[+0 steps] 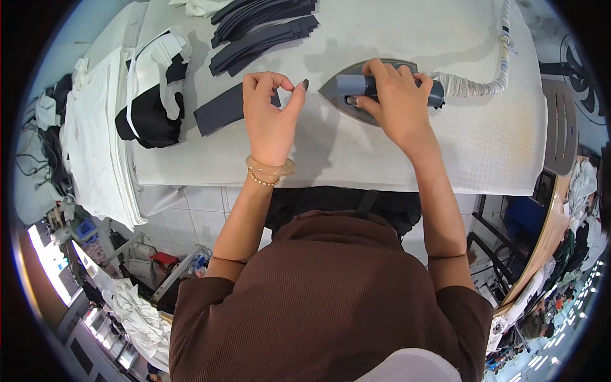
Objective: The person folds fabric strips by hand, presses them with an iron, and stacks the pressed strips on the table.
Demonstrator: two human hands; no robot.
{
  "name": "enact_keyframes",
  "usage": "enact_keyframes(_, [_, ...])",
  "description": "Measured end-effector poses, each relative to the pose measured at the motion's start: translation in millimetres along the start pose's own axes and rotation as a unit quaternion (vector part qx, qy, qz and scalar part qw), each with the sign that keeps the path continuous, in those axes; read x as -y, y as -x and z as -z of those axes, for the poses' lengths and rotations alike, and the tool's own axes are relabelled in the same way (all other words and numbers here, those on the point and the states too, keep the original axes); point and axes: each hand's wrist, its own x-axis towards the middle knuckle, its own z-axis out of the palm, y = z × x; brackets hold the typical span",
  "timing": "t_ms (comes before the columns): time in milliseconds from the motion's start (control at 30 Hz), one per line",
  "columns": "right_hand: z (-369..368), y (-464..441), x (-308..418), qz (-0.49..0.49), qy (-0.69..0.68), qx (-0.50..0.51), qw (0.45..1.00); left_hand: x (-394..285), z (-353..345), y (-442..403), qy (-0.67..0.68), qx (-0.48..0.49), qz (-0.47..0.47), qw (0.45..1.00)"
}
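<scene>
My right hand [401,105] is closed around the handle of a steam iron [351,83], whose soleplate rests on the pale table cover with its tip toward the left. Left of the iron, my left hand [270,118] is over a dark grey fabric strip [219,109] lying flat. Its fingers are curled, with a small gap between thumb and index finger, and nothing shows in that gap. The hand hides part of the strip; whether it touches the cloth I cannot tell.
Stacks of dark grey strips [264,46] lie at the back of the table [382,165]. On the left are a black and white fabric bundle [153,105] and layered white cloth [95,137]. A wrapped hose [474,87] runs from the iron to the back right.
</scene>
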Motion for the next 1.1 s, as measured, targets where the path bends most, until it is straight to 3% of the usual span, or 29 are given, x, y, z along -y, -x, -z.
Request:
enact_keyframes(367, [10.9,16.6,-32.2,0.033,-0.035,-0.037,0.998,3.5,-0.4,-2.9,-0.011,0.008,0.014,1.000])
enact_keyframes(700, [47.5,43.0,-99.8,-0.056,-0.013,0.053,0.997,3.9,-24.7,1.9,-0.032,0.053,0.011,0.998])
enact_keyframes(967, [56.8,51.8,-165.8,-0.036,-0.015,0.040,0.998,30.1,-53.3,10.5,-0.083,0.105,-0.058,0.989])
enact_keyframes(1100, [75.6,36.4,-214.3,-0.030,-0.031,0.118,0.992,30.0,-73.3,14.5,-0.152,0.123,-0.090,0.976])
